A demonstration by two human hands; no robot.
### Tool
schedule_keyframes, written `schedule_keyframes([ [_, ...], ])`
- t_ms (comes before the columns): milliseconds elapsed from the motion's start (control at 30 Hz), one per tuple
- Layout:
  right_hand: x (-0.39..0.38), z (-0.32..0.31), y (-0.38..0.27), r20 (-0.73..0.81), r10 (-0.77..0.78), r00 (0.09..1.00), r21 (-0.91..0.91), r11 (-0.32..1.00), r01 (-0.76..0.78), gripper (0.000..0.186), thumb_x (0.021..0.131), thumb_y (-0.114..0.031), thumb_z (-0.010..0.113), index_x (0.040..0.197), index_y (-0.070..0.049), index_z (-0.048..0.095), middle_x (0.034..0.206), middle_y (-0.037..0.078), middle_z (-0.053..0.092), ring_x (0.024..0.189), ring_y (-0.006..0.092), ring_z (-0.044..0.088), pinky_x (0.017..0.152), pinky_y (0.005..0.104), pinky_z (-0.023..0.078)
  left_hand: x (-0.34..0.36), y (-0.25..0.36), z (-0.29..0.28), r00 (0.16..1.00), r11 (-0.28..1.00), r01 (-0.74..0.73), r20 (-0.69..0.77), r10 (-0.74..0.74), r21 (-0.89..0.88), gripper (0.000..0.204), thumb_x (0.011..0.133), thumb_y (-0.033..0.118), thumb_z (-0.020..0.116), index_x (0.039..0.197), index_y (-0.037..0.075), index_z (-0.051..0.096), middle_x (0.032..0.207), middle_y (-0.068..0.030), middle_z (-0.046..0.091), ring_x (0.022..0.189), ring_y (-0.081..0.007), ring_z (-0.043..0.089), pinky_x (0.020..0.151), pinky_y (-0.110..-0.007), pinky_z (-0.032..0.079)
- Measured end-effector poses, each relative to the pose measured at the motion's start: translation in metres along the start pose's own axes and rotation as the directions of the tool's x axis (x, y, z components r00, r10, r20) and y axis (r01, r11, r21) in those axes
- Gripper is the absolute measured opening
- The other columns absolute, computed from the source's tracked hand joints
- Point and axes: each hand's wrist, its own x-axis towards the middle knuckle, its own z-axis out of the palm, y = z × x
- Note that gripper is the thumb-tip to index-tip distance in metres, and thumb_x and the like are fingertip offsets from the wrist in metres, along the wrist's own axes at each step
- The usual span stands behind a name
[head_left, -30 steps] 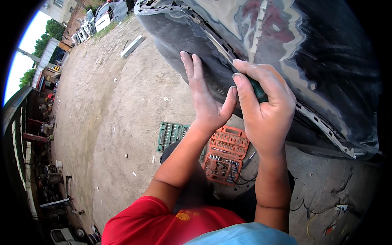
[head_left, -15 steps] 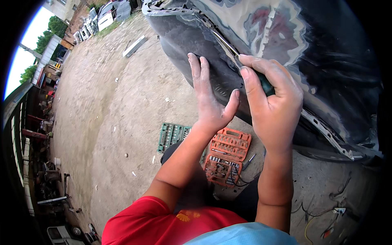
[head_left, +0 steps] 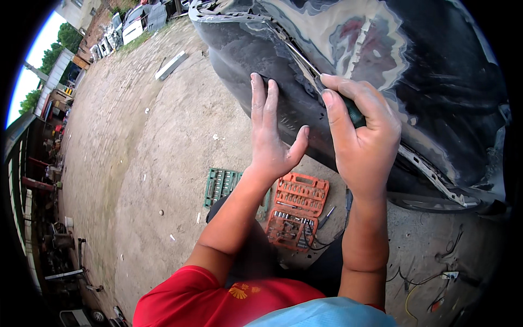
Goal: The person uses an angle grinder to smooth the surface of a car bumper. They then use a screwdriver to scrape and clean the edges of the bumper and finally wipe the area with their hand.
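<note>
A large vehicle body part [head_left: 430,98], dark with sanded grey, cream and reddish patches, fills the upper right. Along its curved edge runs a narrow channel with metal strips [head_left: 433,171]. My right hand [head_left: 365,139] is closed on the green handle of a screwdriver [head_left: 355,113], whose long metal shaft lies along this channel toward the upper left. My left hand [head_left: 275,141] is open, fingers extended, its fingertips on or very near the dark panel [head_left: 231,57] just left of the channel, with the thumb apart from my right hand.
On the concrete ground [head_left: 136,141] below sit an open orange socket set [head_left: 289,229] and a green one [head_left: 220,185]. Cables and a power strip [head_left: 449,275] lie lower right, a long block [head_left: 170,65] upper left. Stored parts and clutter [head_left: 54,174] line the left side.
My right hand has shifted slightly up and right, and more of the screwdriver's shaft shows. My left thumb has moved a little down and away from my right hand.
</note>
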Motion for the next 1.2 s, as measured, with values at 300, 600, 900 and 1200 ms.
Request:
schedule_keyframes([
  [300, 0.011, 0.009, -0.004, 0.004, -0.048, 0.999, -0.002, 0.999, 0.048, 0.014, 0.095, 0.0, 0.082, 0.109, 0.0, 0.083, 0.093, 0.016, 0.08, 0.079, 0.0323, 0.078, 0.074, 0.0385, 0.061, -0.001, -0.001, -0.006, 1.0, 1.0, -0.003, 0.001, 0.003, -0.001, 0.108, 0.091, 0.016, 0.086, 0.178, -0.005, 0.027, 0.185, -0.0415, 0.014, 0.174, -0.0553, 0.016, 0.139, -0.059, 0.023],
  [600, 0.01, 0.031, 0.002, -0.099, -0.052, 0.994, 0.027, 0.998, 0.055, 0.014, 0.097, 0.0, 0.081, 0.111, 0.001, 0.084, 0.099, 0.018, 0.083, 0.086, 0.0337, 0.081, 0.079, 0.0389, 0.063, 0.001, 0.004, -0.002, 1.0, 1.0, 0.008, 0.023, -0.008, 0.005, 0.111, 0.09, 0.017, 0.087, 0.179, -0.005, 0.024, 0.184, -0.0419, 0.011, 0.173, -0.0573, 0.015, 0.138, -0.06, 0.024],
  [900, -0.008, -0.019, -0.02, 0.054, 0.073, 0.996, -0.087, 0.994, -0.068, 0.017, 0.098, 0.001, 0.079, 0.115, 0.0, 0.083, 0.096, 0.016, 0.081, 0.082, 0.0287, 0.079, 0.076, 0.0377, 0.06, 0.001, 0.008, 0.005, 0.999, 1.0, 0.024, -0.043, -0.024, -0.017, 0.108, 0.092, 0.018, 0.084, 0.179, -0.006, 0.026, 0.186, -0.0406, 0.013, 0.175, -0.0524, 0.018, 0.138, -0.058, 0.023],
  [1200, -0.017, -0.049, -0.015, 0.115, 0.065, 0.991, -0.196, 0.98, -0.042, 0.019, 0.095, 0.002, 0.078, 0.112, 0.001, 0.082, 0.096, 0.017, 0.079, 0.083, 0.0327, 0.078, 0.079, 0.0399, 0.061, 0.0, 0.004, 0.005, 1.0, 1.0, 0.011, -0.017, -0.011, -0.002, 0.11, 0.091, 0.016, 0.086, 0.179, -0.004, 0.023, 0.186, -0.0406, 0.009, 0.173, -0.0564, 0.017, 0.138, -0.059, 0.023],
])
